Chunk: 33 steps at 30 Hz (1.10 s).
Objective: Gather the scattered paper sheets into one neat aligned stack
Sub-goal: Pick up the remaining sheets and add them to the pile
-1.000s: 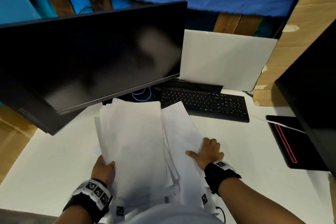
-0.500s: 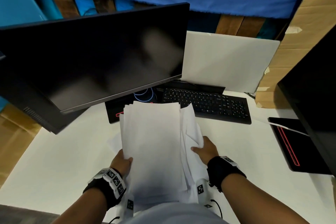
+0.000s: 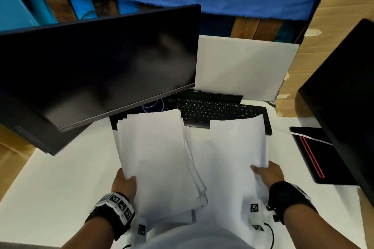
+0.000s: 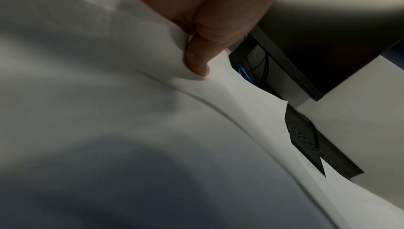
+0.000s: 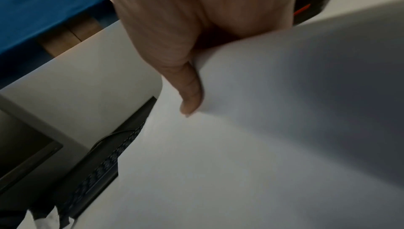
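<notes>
A bundle of white paper sheets (image 3: 157, 155) is lifted over the white desk, its far edges uneven. My left hand (image 3: 124, 183) grips its left edge, thumb (image 4: 196, 60) on top of the sheets (image 4: 131, 111). A second bundle of sheets (image 3: 236, 147) stands apart to the right, its top corner curling up over the keyboard. My right hand (image 3: 267, 174) pinches its right edge, thumb (image 5: 190, 91) pressed on the paper (image 5: 262, 137). The fingers under both bundles are hidden.
A black monitor (image 3: 97, 66) leans over the desk at the left. A black keyboard (image 3: 218, 112) lies behind the sheets. A white board (image 3: 242, 68) stands at the back. A black pad with red lines (image 3: 311, 153) and a dark unit (image 3: 348, 95) are on the right.
The single overlapped pile has parted into two bundles. My right hand moved right with its sheets; my left hand holds the other bundle at the left.
</notes>
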### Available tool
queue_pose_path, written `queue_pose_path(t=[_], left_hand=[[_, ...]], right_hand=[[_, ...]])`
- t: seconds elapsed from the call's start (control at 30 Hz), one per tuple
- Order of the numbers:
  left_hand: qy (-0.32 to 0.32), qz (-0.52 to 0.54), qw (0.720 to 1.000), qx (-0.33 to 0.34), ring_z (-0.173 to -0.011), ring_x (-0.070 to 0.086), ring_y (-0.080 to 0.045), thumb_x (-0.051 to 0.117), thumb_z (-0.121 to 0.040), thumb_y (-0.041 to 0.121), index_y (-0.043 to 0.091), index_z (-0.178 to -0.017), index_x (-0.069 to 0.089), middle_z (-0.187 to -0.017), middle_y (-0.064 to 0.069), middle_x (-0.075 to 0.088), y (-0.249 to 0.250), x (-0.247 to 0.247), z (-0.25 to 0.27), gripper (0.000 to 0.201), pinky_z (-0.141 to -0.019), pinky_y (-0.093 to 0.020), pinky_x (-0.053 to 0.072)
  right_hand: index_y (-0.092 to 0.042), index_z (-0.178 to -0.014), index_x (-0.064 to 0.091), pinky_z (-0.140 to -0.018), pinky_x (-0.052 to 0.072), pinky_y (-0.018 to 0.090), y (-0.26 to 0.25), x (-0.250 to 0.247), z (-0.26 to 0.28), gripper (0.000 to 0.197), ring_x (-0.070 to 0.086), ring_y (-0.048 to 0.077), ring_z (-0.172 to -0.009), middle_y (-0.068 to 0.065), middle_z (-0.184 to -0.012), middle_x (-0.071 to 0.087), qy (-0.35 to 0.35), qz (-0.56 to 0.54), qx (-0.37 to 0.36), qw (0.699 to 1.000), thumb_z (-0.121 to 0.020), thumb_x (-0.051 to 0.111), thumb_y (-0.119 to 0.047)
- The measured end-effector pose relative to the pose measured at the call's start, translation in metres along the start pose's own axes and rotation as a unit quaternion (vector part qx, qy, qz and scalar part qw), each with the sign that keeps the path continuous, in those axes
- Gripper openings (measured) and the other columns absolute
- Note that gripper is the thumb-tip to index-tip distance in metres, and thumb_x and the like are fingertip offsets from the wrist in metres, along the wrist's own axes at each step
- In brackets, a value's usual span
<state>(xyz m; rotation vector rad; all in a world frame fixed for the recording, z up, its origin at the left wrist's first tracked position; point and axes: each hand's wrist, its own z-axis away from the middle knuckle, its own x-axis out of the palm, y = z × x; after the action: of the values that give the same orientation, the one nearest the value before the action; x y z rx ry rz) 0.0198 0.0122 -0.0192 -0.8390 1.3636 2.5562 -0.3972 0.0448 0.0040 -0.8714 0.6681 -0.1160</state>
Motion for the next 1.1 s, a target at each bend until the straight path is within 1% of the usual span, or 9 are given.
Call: queue_pose_path(t=[0.13,0.23,0.43,0.57,0.73,0.83,0.93,1.03,1.1], left_hand=[[-0.072,-0.036,0.997,0.021,-0.121,0.05,-0.038,0.051,-0.086,0.002,0.003,-0.135,0.041,-0.133,-0.022,0.054,0.002,0.005,-0.004,0.05,-0.099,-0.037,0.038],[-0.127,-0.065,0.989,0.039,-0.123,0.049,-0.036,0.05,-0.087,0.003,0.007,-0.138,0.039,-0.136,-0.019,0.052,0.004,0.012,-0.007,0.052,-0.104,-0.038,0.037],[-0.125,-0.06,0.989,0.052,-0.121,0.05,-0.036,0.048,-0.087,0.0,0.006,-0.136,0.041,-0.134,-0.02,0.054,0.009,0.017,-0.002,0.05,-0.097,-0.035,0.038],[-0.126,-0.048,0.99,0.051,-0.12,0.05,-0.037,0.048,-0.087,-0.002,0.003,-0.135,0.042,-0.133,-0.022,0.054,0.006,0.019,-0.004,0.049,-0.098,-0.036,0.037],[-0.134,-0.037,0.99,0.036,-0.119,0.051,-0.037,0.045,-0.091,0.003,0.002,-0.134,0.042,-0.132,-0.022,0.054,0.008,0.025,-0.003,0.043,-0.097,-0.036,0.038],[-0.141,-0.019,0.99,0.025,-0.118,0.053,-0.035,0.043,-0.094,0.013,0.004,-0.133,0.044,-0.132,-0.021,0.055,0.008,0.025,0.0,0.04,-0.098,-0.036,0.039],[-0.152,-0.004,0.988,0.007,-0.122,0.051,-0.034,0.037,-0.097,0.022,0.005,-0.134,0.044,-0.136,-0.018,0.052,0.008,0.023,0.001,0.042,-0.105,-0.037,0.038],[-0.159,0.017,0.987,-0.009,-0.126,0.047,-0.034,0.032,-0.098,0.034,0.003,-0.132,0.045,-0.137,-0.015,0.051,0.01,0.019,0.003,0.048,-0.11,-0.038,0.033],[-0.185,0.093,0.978,-0.041,-0.131,0.042,-0.029,0.029,-0.097,0.046,0.009,-0.136,0.043,-0.129,0.002,0.046,0.012,0.015,0.005,0.056,-0.112,-0.036,0.028]], right_hand=[[0.006,-0.109,0.065,-0.077,0.049,0.034,0.001,0.012,0.008,0.039,0.063,0.03,-0.083,0.017,-0.093,0.066,-0.049,0.011,0.006,0.999,-0.075,0.077,-0.006],[0.003,-0.109,0.065,-0.083,0.051,0.034,-0.003,0.018,0.011,0.043,0.065,0.032,-0.095,0.019,-0.105,0.069,-0.047,0.062,0.001,0.997,-0.069,0.08,-0.002],[-0.005,-0.114,0.059,-0.078,0.05,0.038,-0.083,-0.031,0.036,0.037,0.064,0.039,-0.098,0.024,-0.107,0.067,0.156,0.21,-0.142,0.955,-0.077,0.064,-0.009],[-0.007,-0.119,0.059,-0.083,0.048,0.033,-0.154,-0.066,0.07,0.043,0.063,0.032,-0.104,0.018,-0.111,0.067,0.234,0.09,-0.286,0.925,-0.078,0.071,-0.013],[-0.015,-0.116,0.06,-0.083,0.052,0.023,-0.194,-0.054,0.108,0.041,0.066,0.005,-0.091,-0.004,-0.105,0.067,0.157,-0.15,-0.347,0.912,-0.078,0.074,-0.01],[-0.017,-0.113,0.058,-0.075,0.052,0.008,-0.179,-0.016,0.106,0.04,0.067,-0.008,-0.083,-0.01,-0.098,0.066,0.088,-0.229,-0.299,0.922,-0.079,0.071,-0.001],[-0.011,-0.118,0.06,-0.085,0.052,0.031,-0.143,0.036,0.091,0.041,0.066,0.023,-0.096,0.006,-0.109,0.067,0.025,-0.249,-0.19,0.949,-0.079,0.069,0.001],[-0.004,-0.114,0.062,-0.088,0.052,0.039,-0.102,0.083,0.071,0.038,0.065,0.029,-0.096,0.017,-0.113,0.067,-0.011,-0.212,-0.089,0.973,-0.078,0.069,0.002],[-0.001,-0.114,0.062,-0.091,0.052,0.042,-0.079,0.105,0.06,0.037,0.065,0.033,-0.1,0.021,-0.115,0.067,-0.026,-0.167,-0.037,0.985,-0.078,0.069,0.0]])
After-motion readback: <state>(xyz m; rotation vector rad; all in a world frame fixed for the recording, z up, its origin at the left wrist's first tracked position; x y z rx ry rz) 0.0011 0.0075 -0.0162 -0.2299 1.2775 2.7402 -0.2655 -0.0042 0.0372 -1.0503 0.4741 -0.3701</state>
